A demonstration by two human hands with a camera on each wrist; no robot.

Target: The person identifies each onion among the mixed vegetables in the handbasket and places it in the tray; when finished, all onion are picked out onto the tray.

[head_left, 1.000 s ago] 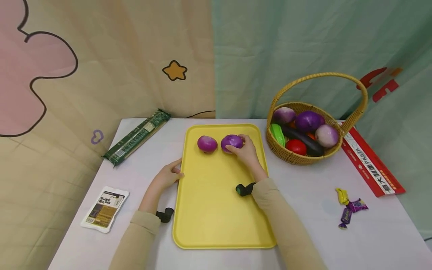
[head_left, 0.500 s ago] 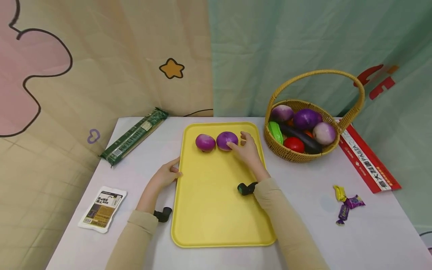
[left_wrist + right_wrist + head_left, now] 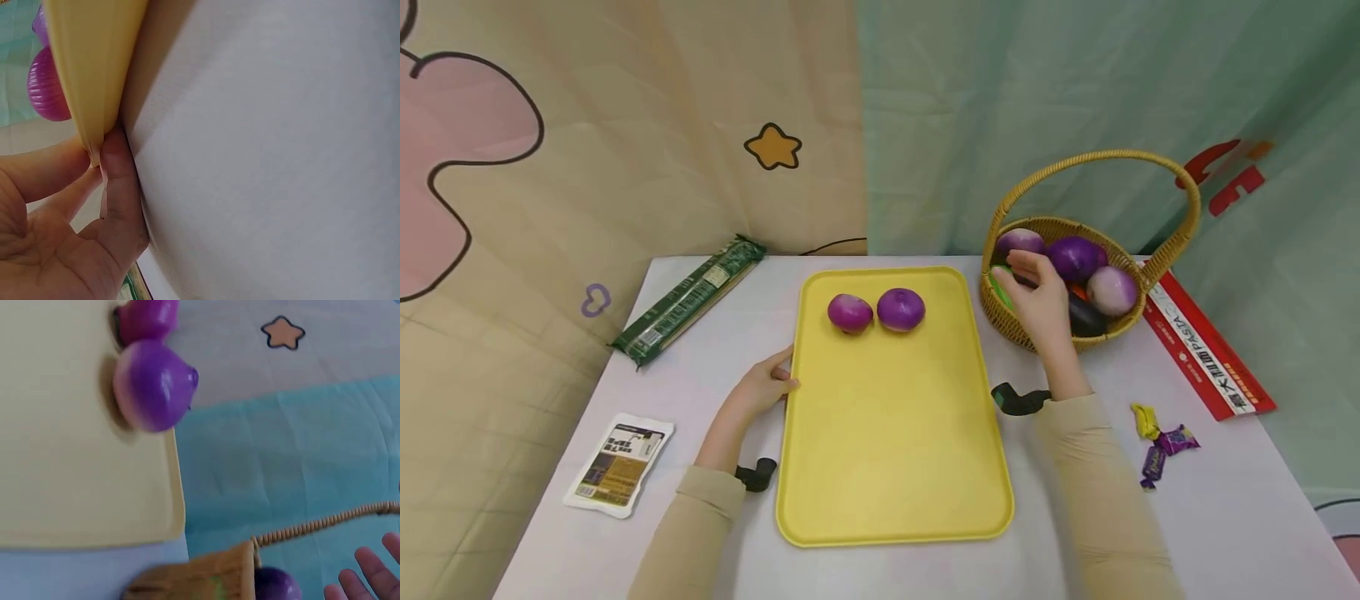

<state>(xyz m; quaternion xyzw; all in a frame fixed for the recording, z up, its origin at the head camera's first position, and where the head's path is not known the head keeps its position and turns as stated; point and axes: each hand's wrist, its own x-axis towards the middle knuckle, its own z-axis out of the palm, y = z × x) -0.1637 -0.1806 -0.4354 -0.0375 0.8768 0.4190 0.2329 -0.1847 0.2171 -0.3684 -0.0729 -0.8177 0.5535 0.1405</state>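
Yellow tray (image 3: pixel 891 433) points lengthwise toward the curtain (image 3: pixel 932 125), left hand (image 3: pixel 762 388) pinching it.

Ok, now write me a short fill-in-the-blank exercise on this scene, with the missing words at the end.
1. The left hand grips the edge of the ____-coloured tray.
2. There are ____ purple vegetables on the tray.
3. The hand nearer the basket is the person's ____ one.
4. The long green packet lies on the person's ____ side of the tray.

Missing words: yellow; two; right; left.
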